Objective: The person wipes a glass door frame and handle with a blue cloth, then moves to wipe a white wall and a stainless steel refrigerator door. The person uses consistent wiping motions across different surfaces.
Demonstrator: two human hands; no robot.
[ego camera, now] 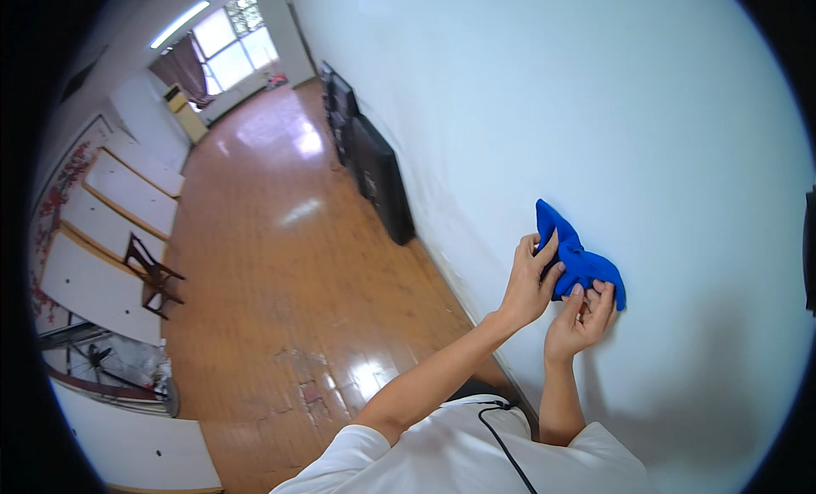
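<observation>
A bright blue cloth point(583, 264) is bunched up between my two hands, close in front of the white wall point(669, 143). My left hand point(534, 274) grips its left side, with the thumb on the near face and some fingers tucked into the folds. Lower down and to the right, my right hand point(585, 318) pinches the bottom edge between thumb and fingers. One corner of the fabric points upward, and another droops at the right. Whether the cloth touches the wall, I cannot tell.
Black flat panels, seemingly screens point(379, 175), lean along the wall's foot on the brown wooden floor point(274, 239). A dark wooden chair point(153, 277) stands at the left by white boards point(105, 283). A black cable point(503, 440) hangs over my white shirt.
</observation>
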